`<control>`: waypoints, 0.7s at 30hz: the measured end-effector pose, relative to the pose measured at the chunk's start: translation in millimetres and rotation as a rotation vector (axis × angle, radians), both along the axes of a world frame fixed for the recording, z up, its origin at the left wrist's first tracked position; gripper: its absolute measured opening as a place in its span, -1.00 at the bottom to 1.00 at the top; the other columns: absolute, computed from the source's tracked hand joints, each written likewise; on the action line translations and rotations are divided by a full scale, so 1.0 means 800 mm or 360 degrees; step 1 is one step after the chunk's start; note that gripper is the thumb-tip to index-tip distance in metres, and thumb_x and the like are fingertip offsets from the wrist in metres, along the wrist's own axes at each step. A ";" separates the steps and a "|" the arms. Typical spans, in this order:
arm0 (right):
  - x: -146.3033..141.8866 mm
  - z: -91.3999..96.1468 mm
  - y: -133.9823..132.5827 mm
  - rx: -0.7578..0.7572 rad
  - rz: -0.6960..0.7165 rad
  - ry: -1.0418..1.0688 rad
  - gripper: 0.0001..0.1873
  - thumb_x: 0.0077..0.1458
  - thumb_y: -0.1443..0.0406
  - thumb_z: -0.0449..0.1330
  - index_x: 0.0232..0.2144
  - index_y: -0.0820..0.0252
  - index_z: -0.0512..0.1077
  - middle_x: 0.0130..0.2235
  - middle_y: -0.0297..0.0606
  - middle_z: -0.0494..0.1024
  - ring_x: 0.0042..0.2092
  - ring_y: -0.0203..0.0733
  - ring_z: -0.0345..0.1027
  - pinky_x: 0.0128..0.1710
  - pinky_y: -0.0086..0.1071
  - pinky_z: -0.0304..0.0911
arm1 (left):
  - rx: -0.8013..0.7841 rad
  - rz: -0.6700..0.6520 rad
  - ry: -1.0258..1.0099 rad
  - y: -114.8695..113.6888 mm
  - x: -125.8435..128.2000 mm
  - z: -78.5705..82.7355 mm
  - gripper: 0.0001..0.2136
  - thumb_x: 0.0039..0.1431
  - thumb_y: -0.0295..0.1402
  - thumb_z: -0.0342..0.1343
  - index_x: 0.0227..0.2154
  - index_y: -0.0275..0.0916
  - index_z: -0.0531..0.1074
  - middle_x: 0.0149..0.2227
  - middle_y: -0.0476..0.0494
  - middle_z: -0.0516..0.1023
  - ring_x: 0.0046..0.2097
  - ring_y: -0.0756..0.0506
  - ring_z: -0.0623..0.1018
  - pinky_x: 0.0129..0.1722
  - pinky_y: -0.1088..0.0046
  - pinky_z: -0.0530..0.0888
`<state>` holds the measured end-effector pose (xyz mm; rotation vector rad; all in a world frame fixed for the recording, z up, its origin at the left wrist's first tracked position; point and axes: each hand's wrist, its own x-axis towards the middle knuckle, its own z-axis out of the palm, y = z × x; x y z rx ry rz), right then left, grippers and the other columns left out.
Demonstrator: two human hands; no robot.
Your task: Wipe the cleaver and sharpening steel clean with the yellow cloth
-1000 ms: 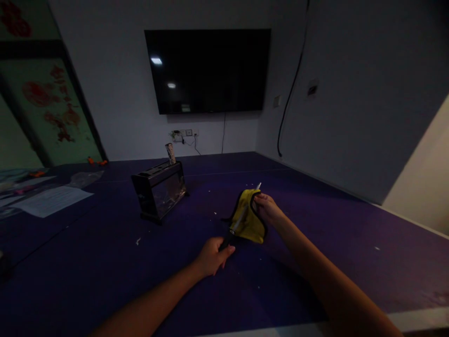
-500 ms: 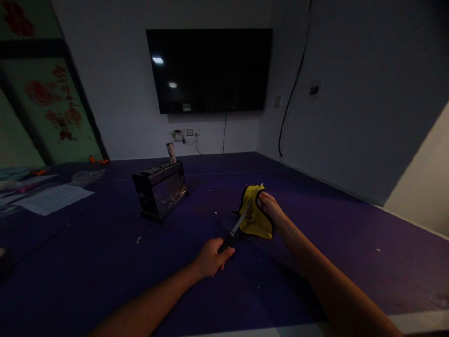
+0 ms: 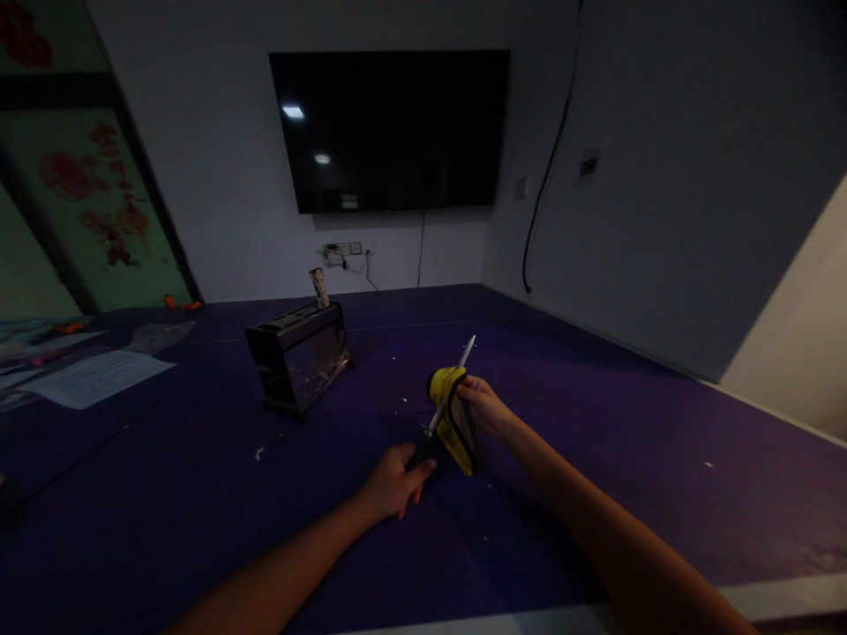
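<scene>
My left hand (image 3: 395, 481) is wrapped round the black handle of a honing steel (image 3: 467, 351), whose thin grey rod points up and away to the right. In my right hand (image 3: 484, 406) is a yellow cloth (image 3: 453, 441) with black edging, pinched between thumb and fingers and folded against the rod. The rod's tip sticks out beyond the cloth, while its lower part shows just above the handle. To the left of both hands stands a black knife block (image 3: 308, 353) with slots on top and a clear-looking side. One patterned handle (image 3: 319, 288) rises from its far end.
All this is on a wide purple-blue tabletop (image 3: 198, 494) with small white scraps (image 3: 258, 453) scattered over it. Papers (image 3: 99, 377) and a clear plastic bag (image 3: 159, 335) lie at the far left. Behind are a wall-mounted television (image 3: 390, 132) and a hanging black cable (image 3: 548, 190).
My right hand has drawn the cloth left and down the rod toward the handle, so the rod's tip now shows. My left hand has shifted slightly left.
</scene>
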<state>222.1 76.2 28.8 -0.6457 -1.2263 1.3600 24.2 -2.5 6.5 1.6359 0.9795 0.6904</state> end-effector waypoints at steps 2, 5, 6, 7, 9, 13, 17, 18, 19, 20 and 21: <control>-0.005 0.002 -0.004 -0.0019 -0.0001 0.0003 -0.83 -0.24 0.28 0.28 -0.51 0.25 0.44 -0.54 -0.27 0.52 -0.52 -0.21 0.39 -0.48 -0.39 0.29 | -0.0014 0.0002 -0.0010 0.000 0.000 0.001 -0.66 -0.01 -0.03 -0.03 -0.49 -0.24 0.16 -0.75 0.16 0.26 -0.82 0.12 0.17 -0.84 0.65 0.02; -0.011 0.006 -0.010 -0.0052 -0.0012 0.0007 -0.82 -0.26 0.28 0.29 -0.51 0.26 0.45 -0.55 -0.27 0.52 -0.52 -0.21 0.39 -0.48 -0.40 0.28 | -0.0036 0.0008 -0.0026 0.000 0.001 0.002 -0.66 -0.01 -0.02 -0.02 -0.47 -0.24 0.16 -0.75 0.17 0.25 -0.83 0.12 0.17 -0.84 0.65 0.04; -0.012 0.007 -0.011 -0.0065 -0.0017 0.0005 -0.81 -0.27 0.28 0.29 -0.52 0.26 0.45 -0.55 -0.27 0.52 -0.52 -0.21 0.39 -0.49 -0.40 0.28 | -0.0039 0.0007 -0.0029 0.000 0.002 0.002 -0.65 -0.01 -0.02 -0.02 -0.47 -0.24 0.16 -0.75 0.17 0.25 -0.83 0.12 0.17 -0.84 0.64 0.04; -0.013 0.009 -0.012 -0.0078 -0.0023 0.0003 -0.81 -0.28 0.28 0.29 -0.52 0.27 0.46 -0.56 -0.27 0.52 -0.53 -0.21 0.39 -0.49 -0.41 0.28 | -0.0040 0.0001 -0.0029 0.000 0.002 0.002 -0.65 -0.02 -0.02 -0.02 -0.48 -0.24 0.16 -0.75 0.17 0.25 -0.83 0.12 0.17 -0.84 0.64 0.04; -0.012 0.011 -0.012 -0.0102 -0.0049 0.0001 -0.81 -0.30 0.28 0.30 -0.53 0.28 0.46 -0.58 -0.27 0.51 -0.55 -0.22 0.37 -0.52 -0.41 0.26 | -0.0027 -0.0002 -0.0025 0.001 0.002 0.002 -0.65 -0.02 -0.02 -0.02 -0.48 -0.24 0.16 -0.74 0.17 0.25 -0.83 0.12 0.16 -0.84 0.64 0.04; 0.000 0.016 -0.006 -0.0125 -0.0178 0.0033 -0.80 -0.34 0.30 0.32 -0.55 0.26 0.45 -0.60 -0.30 0.49 -0.60 -0.26 0.33 -0.57 -0.44 0.22 | 0.0031 0.0014 0.0011 0.001 0.002 0.003 -0.67 0.00 -0.03 -0.03 -0.49 -0.24 0.17 -0.74 0.17 0.25 -0.82 0.13 0.15 -0.81 0.64 0.01; 0.026 0.025 0.003 -0.0136 -0.0385 0.0115 -0.82 -0.33 0.27 0.31 -0.60 0.22 0.40 -0.61 -0.34 0.47 -0.59 -0.28 0.32 -0.55 -0.44 0.22 | 0.0087 -0.0034 0.0085 -0.003 0.003 0.006 -0.67 -0.01 -0.03 -0.03 -0.52 -0.24 0.19 -0.73 0.14 0.28 -0.79 0.13 0.16 -0.78 0.61 0.01; 0.034 0.027 0.004 -0.0141 -0.0436 0.0133 -0.82 -0.32 0.26 0.30 -0.60 0.21 0.39 -0.62 -0.34 0.47 -0.59 -0.27 0.32 -0.54 -0.43 0.23 | 0.0104 -0.0041 0.0098 -0.004 0.004 0.007 -0.67 -0.01 -0.04 -0.03 -0.54 -0.24 0.18 -0.73 0.13 0.28 -0.79 0.13 0.16 -0.76 0.61 0.01; 0.041 0.029 0.004 -0.0148 -0.0482 0.0149 -0.82 -0.31 0.26 0.30 -0.60 0.20 0.38 -0.62 -0.35 0.47 -0.58 -0.26 0.33 -0.53 -0.42 0.24 | 0.0120 -0.0044 0.0109 -0.005 0.004 0.008 -0.67 -0.01 -0.04 -0.03 -0.55 -0.24 0.18 -0.74 0.13 0.27 -0.78 0.13 0.17 -0.75 0.61 0.02; 0.048 0.031 0.004 -0.0159 -0.0523 0.0160 -0.82 -0.31 0.25 0.29 -0.60 0.19 0.38 -0.62 -0.36 0.47 -0.58 -0.25 0.33 -0.53 -0.41 0.25 | 0.0134 -0.0044 0.0119 -0.006 0.005 0.009 -0.67 -0.01 -0.05 -0.03 -0.57 -0.24 0.18 -0.74 0.12 0.27 -0.77 0.13 0.17 -0.74 0.61 0.03; 0.054 0.032 0.003 -0.0172 -0.0558 0.0169 -0.83 -0.30 0.25 0.28 -0.59 0.18 0.38 -0.61 -0.36 0.47 -0.58 -0.24 0.33 -0.52 -0.39 0.26 | 0.0145 -0.0044 0.0127 -0.007 0.005 0.009 -0.68 0.00 -0.06 -0.02 -0.58 -0.24 0.18 -0.75 0.12 0.26 -0.77 0.13 0.17 -0.73 0.61 0.04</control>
